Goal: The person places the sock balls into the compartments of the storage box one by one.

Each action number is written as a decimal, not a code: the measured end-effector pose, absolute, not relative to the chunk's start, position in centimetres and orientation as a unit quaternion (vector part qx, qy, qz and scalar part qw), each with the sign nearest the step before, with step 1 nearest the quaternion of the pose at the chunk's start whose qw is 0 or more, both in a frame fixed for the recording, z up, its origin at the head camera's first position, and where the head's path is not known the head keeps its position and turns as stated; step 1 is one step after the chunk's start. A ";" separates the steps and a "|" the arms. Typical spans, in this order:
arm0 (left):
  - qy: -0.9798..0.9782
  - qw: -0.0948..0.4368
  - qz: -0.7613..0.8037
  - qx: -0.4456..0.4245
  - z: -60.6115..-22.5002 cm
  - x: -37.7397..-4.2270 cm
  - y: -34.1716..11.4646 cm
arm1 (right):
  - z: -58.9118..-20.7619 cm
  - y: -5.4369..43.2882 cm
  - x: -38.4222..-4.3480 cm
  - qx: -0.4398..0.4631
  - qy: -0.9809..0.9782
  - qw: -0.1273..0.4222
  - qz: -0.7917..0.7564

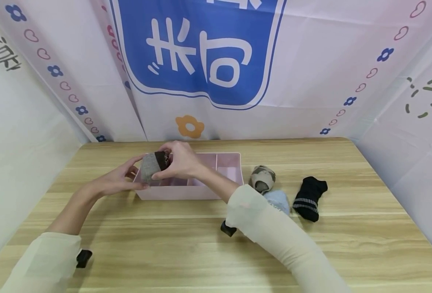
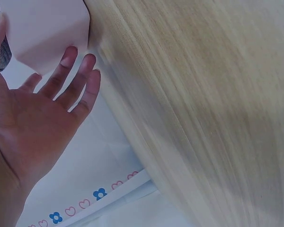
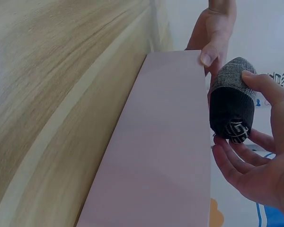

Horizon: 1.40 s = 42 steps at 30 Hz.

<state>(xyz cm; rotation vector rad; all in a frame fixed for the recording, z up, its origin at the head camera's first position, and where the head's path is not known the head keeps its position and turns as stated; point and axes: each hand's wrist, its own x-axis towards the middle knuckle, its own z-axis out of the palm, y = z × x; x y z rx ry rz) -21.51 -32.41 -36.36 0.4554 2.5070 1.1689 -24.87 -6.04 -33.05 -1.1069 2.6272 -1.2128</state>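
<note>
My right hand (image 1: 182, 160) holds a rolled sock (image 1: 150, 167) between thumb and fingers, over the left end of a pink divided box (image 1: 180, 193). The sock is grey with a dark patterned cuff; the right wrist view shows the bundle (image 3: 233, 101) above the box's rim. At the box's left end is my left hand (image 1: 118, 179), its thumb on the front corner. In the left wrist view its fingers reach out fairly straight beside the box's end wall (image 2: 52, 28). My right hand and the sock hide part of the left compartments.
Right of the box lie a camouflage-patterned sock bundle (image 1: 263, 178), a light blue one (image 1: 277, 200) partly behind my right sleeve, and a black sock (image 1: 307, 199) with grey stripes. The wooden table (image 1: 164, 252) meets printed cloth walls at its back and sides.
</note>
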 end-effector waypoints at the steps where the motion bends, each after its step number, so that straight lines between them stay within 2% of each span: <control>1: 0.881 0.168 0.412 0.160 -36.4 -21.5 -32.4 | -33.1 -6.1 -24.9 -0.357 0.848 0.020 -0.391; 30: 0.886 0.155 0.402 0.172 -36.3 -21.4 -32.2 | -35.0 -9.0 -25.4 -0.316 0.858 0.025 -0.405; 36: 0.886 0.160 0.402 0.166 -36.3 -21.4 -32.3 | -34.8 -9.4 -25.0 -0.286 0.883 0.024 -0.371; 42: 0.887 0.168 0.400 0.159 -36.2 -21.4 -32.2 | -35.0 -9.8 -24.8 -0.265 0.928 0.007 -0.262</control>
